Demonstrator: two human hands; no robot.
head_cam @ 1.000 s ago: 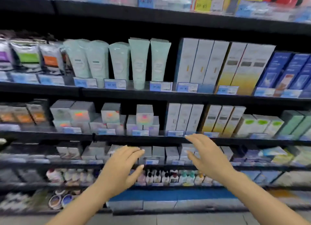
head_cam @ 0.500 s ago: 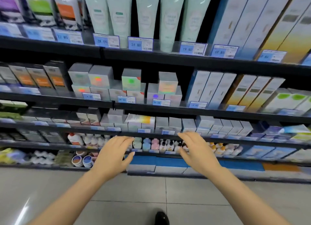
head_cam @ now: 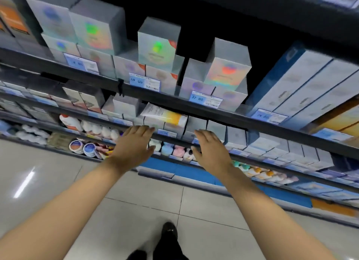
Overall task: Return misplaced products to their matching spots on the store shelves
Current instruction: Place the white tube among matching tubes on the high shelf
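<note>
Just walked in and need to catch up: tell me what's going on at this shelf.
A person is reaching both bare hands toward a store shelf of small grey boxes. The left hand and right hand are open and empty, fingers spread near the shelf edge. Between and just above them, a white and yellow box lies flat across the grey ones, looking out of place. Nothing has been picked up yet.

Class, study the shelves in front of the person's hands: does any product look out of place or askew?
Yes. A white carton with a yellow-orange end lies flat and slanted on top of the upright grey boxes, just above and between the open left hand and right hand. Its colour and lying position match none of its neighbours.
</note>
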